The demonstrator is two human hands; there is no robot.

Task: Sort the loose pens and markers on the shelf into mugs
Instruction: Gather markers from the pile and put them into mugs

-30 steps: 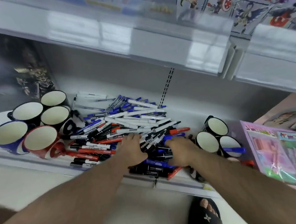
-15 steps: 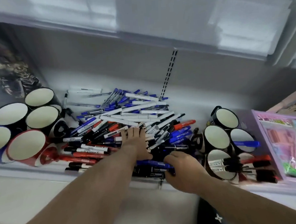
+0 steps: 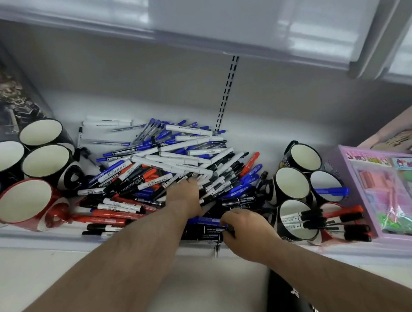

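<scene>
- Right hand (image 3: 246, 232) at the pile's front edge, fingers curled, pinching a black marker (image 3: 204, 231) by its end.
- Blue marker (image 3: 204, 220) touching just above those fingers.
- Left hand (image 3: 184, 196) palm down on the pile (image 3: 162, 167), fingers together and straight, tips buried among pens; exact grip there impossible to tell.
- Beyond the left fingertips: white, blue, black and red pens heaped across the shelf (image 3: 149, 104), white ones mostly at the far side.
- Left of the left fingers: red markers along the front edge, then empty mugs, a red mug (image 3: 23, 204) nearest, black ones (image 3: 46, 161) behind.
- Right of the right fingers: black mugs (image 3: 292, 184); nearest one (image 3: 296, 220) holding black-capped markers, another (image 3: 326, 185) holding one blue marker (image 3: 332, 191), a red-rimmed one with red markers (image 3: 344, 211).
- Farther right: pink box (image 3: 393, 193).
</scene>
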